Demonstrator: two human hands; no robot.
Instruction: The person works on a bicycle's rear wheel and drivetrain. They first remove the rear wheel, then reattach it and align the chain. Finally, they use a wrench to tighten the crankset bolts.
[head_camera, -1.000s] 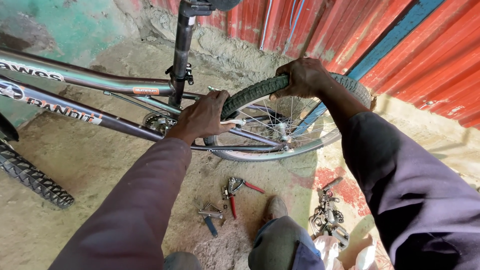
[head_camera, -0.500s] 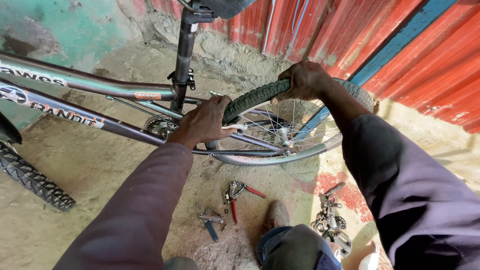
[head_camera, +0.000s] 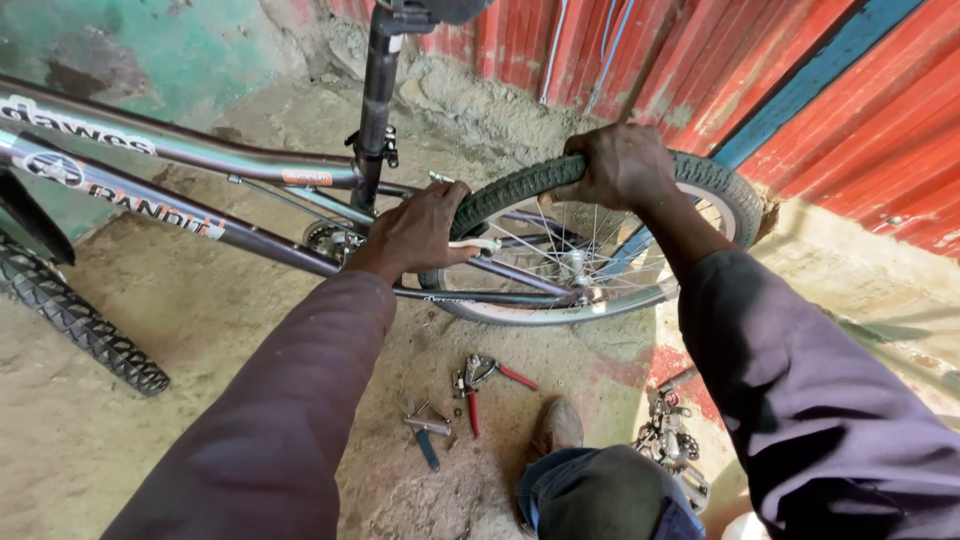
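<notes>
A dark bicycle stands in front of me, its frame (head_camera: 250, 240) running left to right and its seat post (head_camera: 375, 110) rising upward. The rear wheel's black tyre (head_camera: 720, 185) sits on a silver rim (head_camera: 560, 312) with thin spokes. My left hand (head_camera: 420, 232) presses on the tyre's near end where it meets the rim, beside a pale lever-like piece. My right hand (head_camera: 620, 165) clamps over the top of the tyre, fingers curled around the tread. Both arms wear dark purple sleeves.
Red-handled pliers (head_camera: 478, 378) and a small blue-handled tool (head_camera: 426, 430) lie on the sandy ground below the wheel. A pile of metal parts (head_camera: 668, 440) sits to the right. The front tyre (head_camera: 80, 325) shows at left. A red corrugated wall (head_camera: 850, 90) stands behind. My knee (head_camera: 590, 495) is low centre.
My left hand has slid slightly along the tyre edge near the rim, and my right hand keeps its grip on top. The view has shifted a little.
</notes>
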